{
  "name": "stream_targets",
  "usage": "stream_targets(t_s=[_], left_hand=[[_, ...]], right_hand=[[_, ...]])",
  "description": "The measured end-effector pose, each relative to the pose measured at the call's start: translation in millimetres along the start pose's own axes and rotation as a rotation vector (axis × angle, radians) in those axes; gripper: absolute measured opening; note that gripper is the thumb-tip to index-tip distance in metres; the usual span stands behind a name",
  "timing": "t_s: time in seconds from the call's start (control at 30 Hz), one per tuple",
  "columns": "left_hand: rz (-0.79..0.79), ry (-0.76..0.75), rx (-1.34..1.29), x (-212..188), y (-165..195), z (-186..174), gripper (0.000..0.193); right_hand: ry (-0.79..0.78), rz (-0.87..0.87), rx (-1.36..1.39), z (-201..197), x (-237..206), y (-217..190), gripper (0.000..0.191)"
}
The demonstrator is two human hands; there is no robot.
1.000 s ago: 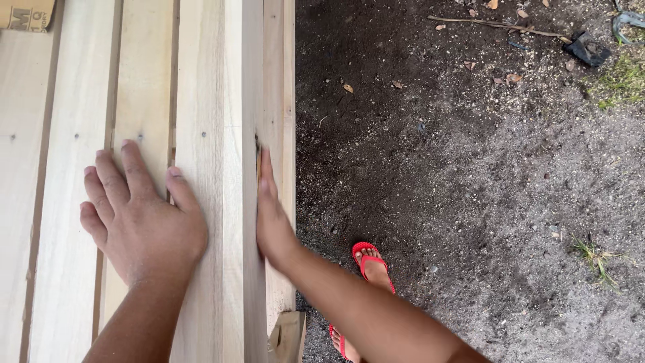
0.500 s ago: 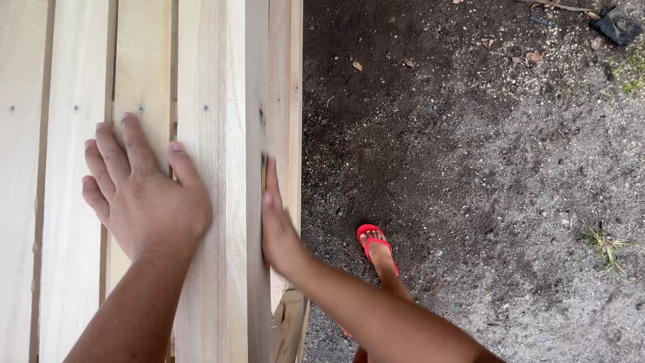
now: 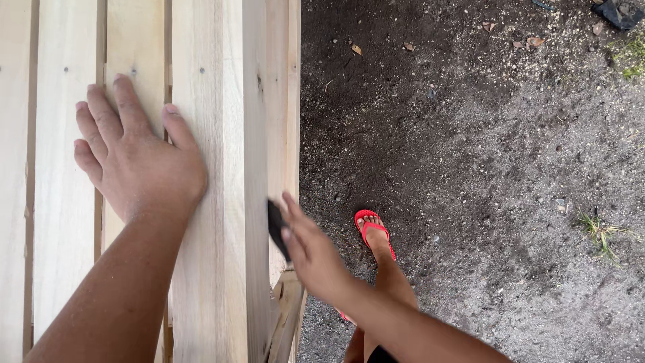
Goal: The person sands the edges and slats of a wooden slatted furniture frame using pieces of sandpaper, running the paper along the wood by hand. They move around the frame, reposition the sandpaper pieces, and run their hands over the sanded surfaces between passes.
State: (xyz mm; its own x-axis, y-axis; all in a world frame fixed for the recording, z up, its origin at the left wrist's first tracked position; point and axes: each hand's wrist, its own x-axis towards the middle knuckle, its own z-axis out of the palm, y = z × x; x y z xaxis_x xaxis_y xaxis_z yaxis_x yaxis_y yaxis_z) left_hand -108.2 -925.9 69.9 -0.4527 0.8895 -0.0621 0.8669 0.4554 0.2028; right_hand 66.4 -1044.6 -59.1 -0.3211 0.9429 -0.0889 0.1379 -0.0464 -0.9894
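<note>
Dark pad slides down the side of the slatted wood frame

The pad (image 3: 276,228), lower centre against the frame (image 3: 232,134) edge, sits lower than a moment ago, so the rubbing stroke runs downward; right hand (image 3: 316,252) pinches it, left hand (image 3: 138,158) stays flat and open on the slats; red sandal (image 3: 373,232) on dirt (image 3: 484,148)

No pkgs, labels, signs or screens.
Nothing of that kind in view w/ the pale wooden slats (image 3: 64,202) or on the dark bare soil ground (image 3: 470,168).
</note>
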Motion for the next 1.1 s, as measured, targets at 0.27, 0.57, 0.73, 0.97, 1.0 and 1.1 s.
stream_targets(t_s=[0.27,0.57,0.73,0.97,1.0,1.1], left_hand=[[0.007,0.008,0.025,0,-1,2,0.066],[0.003,0.0,0.024,-2,0,1,0.066],[0.016,0.007,0.025,-1,-2,2,0.065],[0.02,0.015,0.02,0,-2,3,0.064],[0.015,0.009,0.025,0,-2,3,0.064],[0.019,0.025,0.021,1,-1,3,0.064]], right_hand=[[-0.157,0.169,-0.208,52,-119,-14,0.057],[-0.139,0.236,-0.139,54,-122,-8,0.053],[-0.176,0.309,-0.084,58,-138,-3,0.063],[-0.32,0.296,-0.011,48,-136,-5,0.081],[-0.282,0.261,0.016,48,-137,-5,0.083],[-0.245,0.242,0.087,49,-138,-4,0.085]])
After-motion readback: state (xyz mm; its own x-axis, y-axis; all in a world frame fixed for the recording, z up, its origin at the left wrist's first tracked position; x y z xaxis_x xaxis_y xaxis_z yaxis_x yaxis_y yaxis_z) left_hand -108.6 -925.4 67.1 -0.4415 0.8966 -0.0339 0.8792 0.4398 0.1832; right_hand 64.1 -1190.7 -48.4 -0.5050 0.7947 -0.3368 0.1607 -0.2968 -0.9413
